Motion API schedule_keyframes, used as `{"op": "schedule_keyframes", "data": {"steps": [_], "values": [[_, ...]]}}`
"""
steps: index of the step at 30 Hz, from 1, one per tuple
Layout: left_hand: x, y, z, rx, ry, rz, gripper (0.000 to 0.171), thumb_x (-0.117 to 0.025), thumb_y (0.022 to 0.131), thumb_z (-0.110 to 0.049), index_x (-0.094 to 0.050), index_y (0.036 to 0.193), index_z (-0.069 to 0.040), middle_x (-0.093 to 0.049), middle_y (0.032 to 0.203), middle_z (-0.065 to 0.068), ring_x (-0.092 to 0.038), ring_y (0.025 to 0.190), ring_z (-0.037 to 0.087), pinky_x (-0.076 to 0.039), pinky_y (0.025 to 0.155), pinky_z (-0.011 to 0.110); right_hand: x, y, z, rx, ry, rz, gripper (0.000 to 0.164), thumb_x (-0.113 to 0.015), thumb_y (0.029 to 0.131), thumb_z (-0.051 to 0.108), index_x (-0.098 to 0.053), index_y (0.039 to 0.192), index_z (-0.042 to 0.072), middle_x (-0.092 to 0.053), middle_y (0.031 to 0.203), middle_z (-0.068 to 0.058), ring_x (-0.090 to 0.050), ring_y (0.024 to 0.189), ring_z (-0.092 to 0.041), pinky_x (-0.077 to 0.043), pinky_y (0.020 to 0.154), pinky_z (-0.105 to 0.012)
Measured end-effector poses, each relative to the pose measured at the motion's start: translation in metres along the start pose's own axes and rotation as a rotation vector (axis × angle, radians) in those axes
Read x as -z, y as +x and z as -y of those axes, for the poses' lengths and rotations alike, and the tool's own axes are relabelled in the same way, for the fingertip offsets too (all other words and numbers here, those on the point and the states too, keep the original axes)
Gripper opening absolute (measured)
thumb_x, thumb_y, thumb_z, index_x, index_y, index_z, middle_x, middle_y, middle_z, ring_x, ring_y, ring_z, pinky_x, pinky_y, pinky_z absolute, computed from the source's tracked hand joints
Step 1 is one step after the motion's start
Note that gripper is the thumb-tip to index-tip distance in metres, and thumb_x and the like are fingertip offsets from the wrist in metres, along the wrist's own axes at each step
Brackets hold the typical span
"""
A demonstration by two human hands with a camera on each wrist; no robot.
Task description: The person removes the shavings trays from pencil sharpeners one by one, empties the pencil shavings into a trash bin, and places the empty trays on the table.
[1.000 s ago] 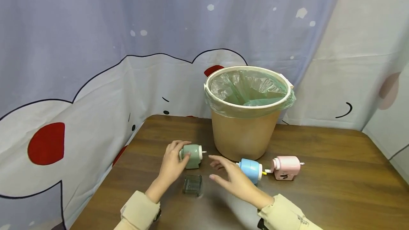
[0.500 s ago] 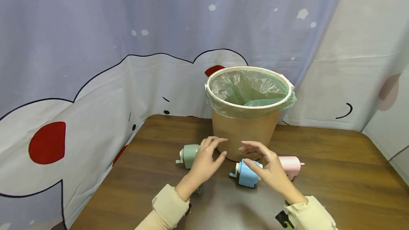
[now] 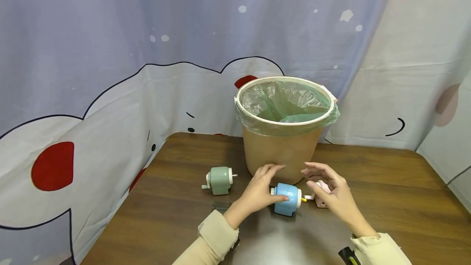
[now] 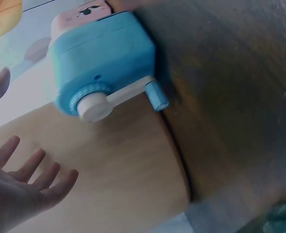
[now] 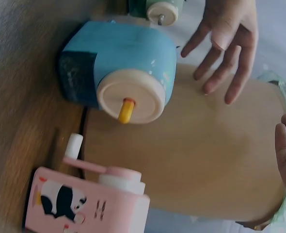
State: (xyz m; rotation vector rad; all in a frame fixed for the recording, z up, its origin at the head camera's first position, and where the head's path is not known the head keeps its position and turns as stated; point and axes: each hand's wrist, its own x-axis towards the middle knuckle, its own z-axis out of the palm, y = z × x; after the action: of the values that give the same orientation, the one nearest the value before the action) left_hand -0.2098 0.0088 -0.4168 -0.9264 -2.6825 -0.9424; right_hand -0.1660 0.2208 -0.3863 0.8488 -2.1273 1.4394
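Blue and unheld, the sharpener (image 3: 288,206) is set on the worktop (image 3: 158,220) before the bin (image 3: 281,152), between the left hand (image 3: 256,192) and right hand (image 3: 336,191), both loose and empty, and its yellow stub (image 5: 126,111) could be driven into the crank (image 5: 90,165) of the pink sharpener (image 5: 99,206) by a sideways push.

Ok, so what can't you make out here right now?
Head view: much of the pink sharpener, behind the right hand.
Head view: near part of the dark tray, behind the left sleeve.
Head view: inner floor of the bin, under its green liner.
Right wrist view: part of the green sharpener, cut off by the top edge.
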Motion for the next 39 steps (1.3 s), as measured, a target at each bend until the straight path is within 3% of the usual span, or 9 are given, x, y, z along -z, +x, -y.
{"op": "schedule_keyframes", "data": {"steps": [9, 14, 19, 22, 26, 31, 39], "values": [[-0.015, 0.008, 0.004, -0.026, 0.084, 0.174, 0.094, -0.084, 0.067, -0.039, -0.034, 0.145, -0.023, -0.05, 0.132, 0.006, -0.048, 0.12, 0.025, -0.045, 0.096, 0.035, 0.008, -0.006, -0.004, 0.01, -0.007, 0.014, 0.04, -0.06, 0.078, -0.019, -0.052, 0.117, -0.012, -0.062, 0.106, 0.018, -0.061, 0.089, 0.001, -0.048, 0.078, -0.012], [-0.023, 0.008, 0.006, 0.02, 0.079, 0.233, 0.091, -0.085, 0.066, -0.037, -0.038, 0.143, -0.024, -0.051, 0.13, 0.005, -0.05, 0.117, 0.024, -0.046, 0.09, 0.032, 0.006, -0.01, -0.006, 0.041, 0.019, 0.011, 0.041, -0.059, 0.077, -0.022, -0.053, 0.117, -0.013, -0.063, 0.105, 0.013, -0.061, 0.09, 0.001, -0.047, 0.079, -0.012], [-0.028, 0.01, 0.006, 0.057, 0.066, 0.281, 0.086, -0.085, 0.065, -0.037, -0.044, 0.139, -0.026, -0.053, 0.128, 0.004, -0.051, 0.113, 0.022, -0.047, 0.084, 0.031, 0.005, -0.011, -0.007, 0.016, 0.019, 0.015, 0.041, -0.06, 0.078, -0.02, -0.054, 0.117, -0.011, -0.065, 0.103, 0.006, -0.061, 0.093, 0.002, -0.047, 0.08, -0.012], [-0.031, 0.012, 0.006, 0.053, 0.073, 0.303, 0.083, -0.085, 0.066, -0.035, -0.045, 0.139, -0.025, -0.054, 0.126, 0.004, -0.052, 0.11, 0.02, -0.047, 0.084, 0.03, 0.005, -0.013, -0.008, -0.01, 0.009, 0.015, 0.038, -0.061, 0.079, -0.017, -0.054, 0.117, -0.01, -0.065, 0.103, 0.007, -0.06, 0.093, 0.002, -0.048, 0.071, -0.012], [-0.034, 0.012, 0.008, 0.051, 0.079, 0.325, 0.078, -0.083, 0.07, -0.032, -0.046, 0.138, -0.022, -0.054, 0.125, 0.007, -0.055, 0.106, 0.021, -0.047, 0.083, 0.029, 0.003, -0.017, -0.01, -0.03, 0.017, 0.04, 0.036, -0.061, 0.082, -0.013, -0.054, 0.117, -0.01, -0.062, 0.106, 0.016, -0.058, 0.092, 0.0, -0.049, 0.057, -0.016], [-0.036, 0.012, 0.009, 0.064, 0.062, 0.332, 0.073, -0.081, 0.072, -0.03, -0.047, 0.136, -0.02, -0.054, 0.125, 0.008, -0.058, 0.103, 0.02, -0.048, 0.08, 0.029, -0.002, -0.022, -0.012, -0.015, -0.008, 0.054, 0.039, -0.063, 0.08, -0.013, -0.055, 0.118, -0.007, -0.062, 0.107, 0.016, -0.06, 0.095, -0.001, -0.05, 0.072, -0.014], [-0.037, 0.012, 0.01, 0.091, 0.087, 0.247, 0.072, -0.087, 0.064, -0.029, -0.054, 0.128, -0.021, -0.061, 0.118, 0.002, -0.06, 0.099, 0.014, -0.049, 0.08, 0.029, -0.005, -0.022, -0.01, 0.021, -0.051, 0.043, 0.048, -0.067, 0.076, -0.012, -0.059, 0.119, 0.006, -0.064, 0.104, 0.013, -0.057, 0.078, -0.001, -0.048, 0.06, -0.018]]}}
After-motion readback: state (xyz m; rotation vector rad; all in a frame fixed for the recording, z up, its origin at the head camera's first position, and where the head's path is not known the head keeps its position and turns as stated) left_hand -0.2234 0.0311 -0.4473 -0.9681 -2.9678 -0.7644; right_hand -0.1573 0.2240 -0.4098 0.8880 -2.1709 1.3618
